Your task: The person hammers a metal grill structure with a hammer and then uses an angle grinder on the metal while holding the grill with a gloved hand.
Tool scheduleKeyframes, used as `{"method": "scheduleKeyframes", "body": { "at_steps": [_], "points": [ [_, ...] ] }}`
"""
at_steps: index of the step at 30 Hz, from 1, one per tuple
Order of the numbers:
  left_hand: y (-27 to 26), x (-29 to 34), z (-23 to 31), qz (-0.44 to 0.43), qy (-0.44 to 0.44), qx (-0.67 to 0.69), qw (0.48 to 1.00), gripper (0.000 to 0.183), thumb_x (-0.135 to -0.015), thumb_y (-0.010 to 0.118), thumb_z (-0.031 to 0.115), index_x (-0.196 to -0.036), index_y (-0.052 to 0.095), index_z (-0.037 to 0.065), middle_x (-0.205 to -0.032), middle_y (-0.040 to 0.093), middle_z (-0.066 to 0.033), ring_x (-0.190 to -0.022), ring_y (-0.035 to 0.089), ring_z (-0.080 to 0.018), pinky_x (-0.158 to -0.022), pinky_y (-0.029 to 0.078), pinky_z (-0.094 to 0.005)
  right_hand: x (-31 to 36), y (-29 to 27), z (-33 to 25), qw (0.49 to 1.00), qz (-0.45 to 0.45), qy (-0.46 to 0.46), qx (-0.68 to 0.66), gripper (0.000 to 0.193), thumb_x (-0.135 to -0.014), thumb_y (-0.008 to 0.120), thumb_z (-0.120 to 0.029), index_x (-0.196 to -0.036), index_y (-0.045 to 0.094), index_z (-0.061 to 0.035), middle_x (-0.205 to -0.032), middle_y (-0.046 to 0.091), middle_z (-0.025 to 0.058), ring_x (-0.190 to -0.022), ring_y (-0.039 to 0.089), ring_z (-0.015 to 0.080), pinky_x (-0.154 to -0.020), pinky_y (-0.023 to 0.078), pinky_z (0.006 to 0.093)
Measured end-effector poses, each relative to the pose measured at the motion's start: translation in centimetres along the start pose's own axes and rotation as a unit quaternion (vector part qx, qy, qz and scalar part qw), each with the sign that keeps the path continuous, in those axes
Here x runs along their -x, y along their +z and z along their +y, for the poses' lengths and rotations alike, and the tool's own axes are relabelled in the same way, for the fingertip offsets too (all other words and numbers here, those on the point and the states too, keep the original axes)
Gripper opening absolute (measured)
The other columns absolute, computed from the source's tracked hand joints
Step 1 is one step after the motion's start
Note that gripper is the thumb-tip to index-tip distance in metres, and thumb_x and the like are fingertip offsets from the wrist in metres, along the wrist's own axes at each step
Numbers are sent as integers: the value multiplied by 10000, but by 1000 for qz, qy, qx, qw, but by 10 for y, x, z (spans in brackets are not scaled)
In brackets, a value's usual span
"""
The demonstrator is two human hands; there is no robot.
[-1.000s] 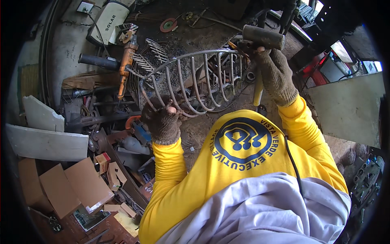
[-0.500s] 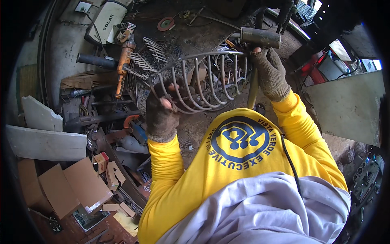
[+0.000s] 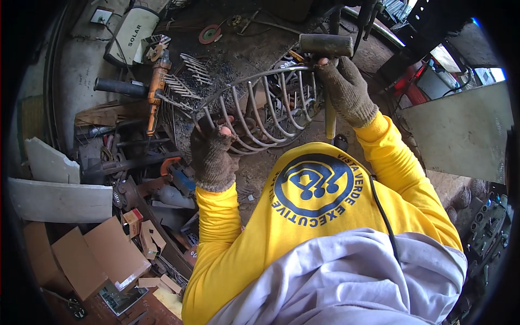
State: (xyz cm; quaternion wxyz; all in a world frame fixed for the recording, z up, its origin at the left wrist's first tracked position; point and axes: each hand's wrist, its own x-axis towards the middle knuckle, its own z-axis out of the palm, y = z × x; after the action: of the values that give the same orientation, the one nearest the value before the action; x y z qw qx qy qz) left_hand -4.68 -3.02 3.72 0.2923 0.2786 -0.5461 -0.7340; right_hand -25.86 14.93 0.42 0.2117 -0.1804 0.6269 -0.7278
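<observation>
My left hand [image 3: 214, 160], in a brown knit glove with bare fingertips, closes around the left end of a metal rack [image 3: 281, 71] made of curved, rib-like rods. The rack is raised in front of my body and tilted. At its right end is my gloved right hand [image 3: 349, 93], closed around a hammer [image 3: 326, 45] just below its thick cylindrical head. The hammer's handle [image 3: 330, 120] hangs down behind the rack's end. Whether the right fingers also grip the rack cannot be made out.
An orange angle grinder [image 3: 157, 89] lies at the left beside slotted metal pieces [image 3: 196, 68]. A grinding disc [image 3: 209, 33] rests on the floor ahead. Cardboard boxes [image 3: 116, 249] stand lower left. A pale panel [image 3: 457, 132] is at the right, near a tool case [image 3: 490, 233].
My right hand and the hammer have shifted left and slightly down. The rack has tilted a little between my hands. The whole view has also shifted slightly.
</observation>
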Motion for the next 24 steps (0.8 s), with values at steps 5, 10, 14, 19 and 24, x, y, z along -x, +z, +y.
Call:
{"method": "scheduleKeyframes", "body": {
  "at_steps": [5, 10, 14, 19, 24],
  "points": [
    [1, 5, 0, 44, 16, -1, 999, 419, -754, 845, 226, -1057, 666, -1, -936, 699, -83, -787, 641, -144, -702, 526, -273, -6, -1, 2, 967, -16, -217, 134, 315, -978, 626, -275, -1216, 646, -69, -973, 694, 101, -823, 659, 202, -768, 518, 297],
    [9, 19, 15, -1, 43, -101, 994, 435, -826, 766, 134, -1196, 582, 0, -1097, 657, -141, -969, 666, -241, -821, 589, -394, 7, 0, -13, 931, 16, -293, 217, 349, -937, 641, -197, -1279, 634, -128, -997, 699, 127, -861, 695, 271, -780, 544, 347],
    [16, 24, 22, -71, 120, -200, 970, 275, -819, 784, 126, -1013, 663, -28, -936, 696, -105, -874, 670, -182, -718, 550, -285, 35, 3, -52, 908, -92, -225, 342, 377, -859, 695, -162, -1231, 651, -122, -976, 697, 157, -878, 703, 325, -753, 564, 405],
    [26, 27, 26, -56, 163, -320, 932, 193, -844, 756, 50, -1009, 706, -38, -835, 716, -91, -721, 663, -135, -658, 531, -268, 51, 9, -47, 911, -75, -209, 347, 298, -802, 750, -235, -1050, 669, -90, -904, 698, 161, -831, 695, 368, -717, 559, 439],
    [21, 24, 15, -89, 251, -400, 877, 185, -848, 749, 35, -1007, 701, -46, -842, 727, -116, -735, 693, -153, -659, 559, -291, 51, 11, -48, 894, -90, -211, 385, 301, -818, 738, -251, -1062, 664, -91, -892, 698, 169, -820, 692, 373, -706, 555, 449]
  ]
}}
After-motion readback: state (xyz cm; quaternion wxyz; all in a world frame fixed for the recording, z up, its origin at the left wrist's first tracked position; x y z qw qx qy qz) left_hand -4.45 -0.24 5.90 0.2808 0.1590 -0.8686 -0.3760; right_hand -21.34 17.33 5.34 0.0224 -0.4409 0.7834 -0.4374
